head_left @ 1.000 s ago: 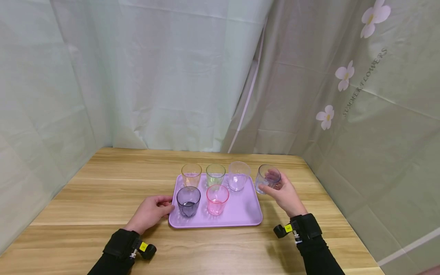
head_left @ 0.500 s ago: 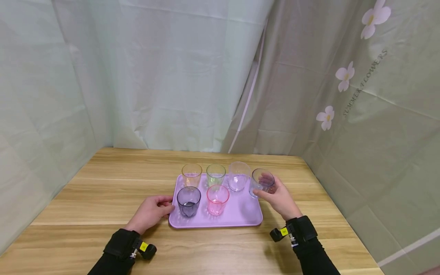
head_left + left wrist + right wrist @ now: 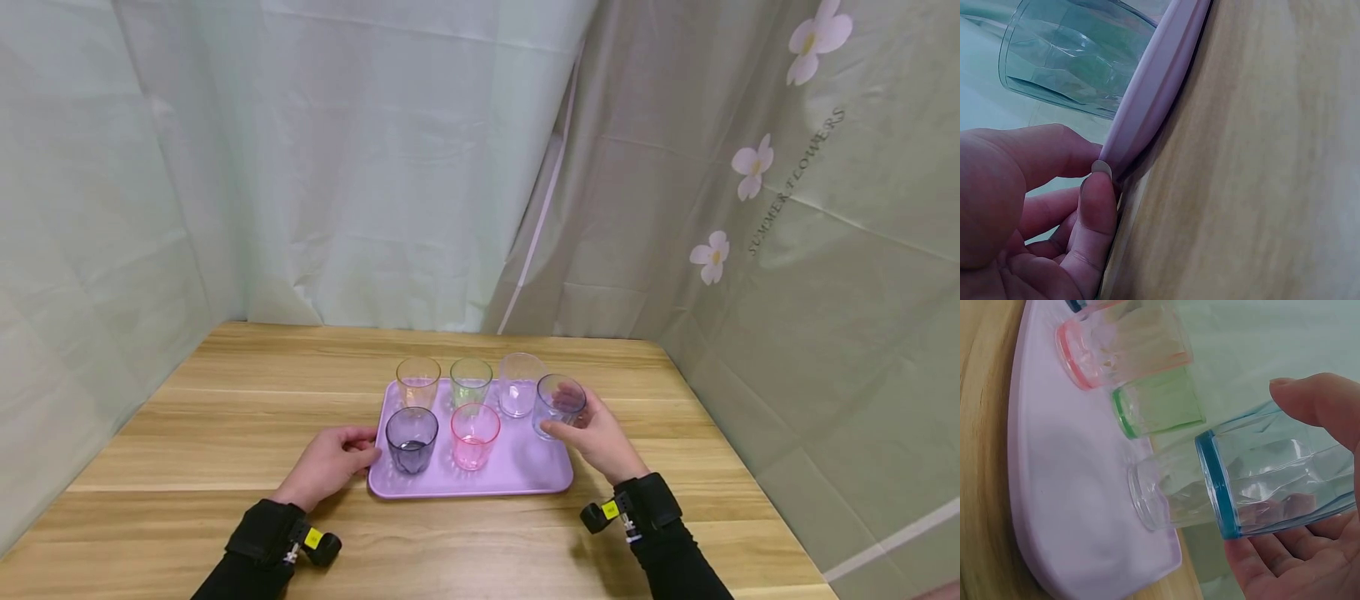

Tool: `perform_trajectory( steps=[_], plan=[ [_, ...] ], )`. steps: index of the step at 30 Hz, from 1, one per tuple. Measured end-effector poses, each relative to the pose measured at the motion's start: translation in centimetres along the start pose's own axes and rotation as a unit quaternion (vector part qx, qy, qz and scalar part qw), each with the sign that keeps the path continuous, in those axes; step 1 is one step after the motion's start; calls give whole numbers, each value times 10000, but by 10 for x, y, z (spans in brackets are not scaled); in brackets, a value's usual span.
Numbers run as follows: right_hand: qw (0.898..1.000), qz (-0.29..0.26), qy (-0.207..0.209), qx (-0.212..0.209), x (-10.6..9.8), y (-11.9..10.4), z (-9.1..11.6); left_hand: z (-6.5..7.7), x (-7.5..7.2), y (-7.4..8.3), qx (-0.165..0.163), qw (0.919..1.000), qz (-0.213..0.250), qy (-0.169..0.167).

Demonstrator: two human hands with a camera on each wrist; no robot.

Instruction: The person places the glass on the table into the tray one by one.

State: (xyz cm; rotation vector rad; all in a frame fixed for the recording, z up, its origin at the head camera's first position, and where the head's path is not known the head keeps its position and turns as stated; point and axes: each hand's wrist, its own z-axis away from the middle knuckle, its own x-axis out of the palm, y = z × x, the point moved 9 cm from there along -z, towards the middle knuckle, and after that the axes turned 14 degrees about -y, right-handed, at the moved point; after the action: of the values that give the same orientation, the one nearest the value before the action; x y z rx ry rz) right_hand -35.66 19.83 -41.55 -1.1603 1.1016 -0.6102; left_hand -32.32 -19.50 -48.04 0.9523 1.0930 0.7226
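On the lilac tray (image 3: 525, 477) stand several clear tumblers. At the back are an amber tumbler (image 3: 417, 383), a green tumbler (image 3: 471, 382) and a colourless tumbler (image 3: 517, 385). In front are a dark grey tumbler (image 3: 411, 442) and a pink tumbler (image 3: 474, 437). My right hand (image 3: 606, 437) grips a blue-tinted tumbler (image 3: 550, 408) around its side, upright above the tray's right part. In the right wrist view the blue-tinted tumbler's base (image 3: 1217, 484) hangs clear of the tray. My left hand (image 3: 326, 465) pinches the tray's left rim (image 3: 1147, 94) between thumb and finger.
The tray rests on a wooden table (image 3: 225, 433). Pale curtains (image 3: 375, 167) hang behind the table and along both sides. Bare tray surface shows to the right of the pink tumbler.
My right hand has carried the blue-tinted tumbler leftward and slightly nearer, from beside the tray's right edge to over the tray. My left hand and the other tumblers have stayed put.
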Motion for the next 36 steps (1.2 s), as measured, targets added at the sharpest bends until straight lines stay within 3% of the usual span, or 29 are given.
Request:
perform_trajectory(
  steps=[22, 36],
  plan=[
    [9995, -216, -218, 82, 21, 14, -4, -2, -1, -3, -17, 10000, -9, 20],
    [9981, -381, -301, 367, 34, 22, -1, -1, -1, -2, -10, 10000, -4, 22]
  ],
)
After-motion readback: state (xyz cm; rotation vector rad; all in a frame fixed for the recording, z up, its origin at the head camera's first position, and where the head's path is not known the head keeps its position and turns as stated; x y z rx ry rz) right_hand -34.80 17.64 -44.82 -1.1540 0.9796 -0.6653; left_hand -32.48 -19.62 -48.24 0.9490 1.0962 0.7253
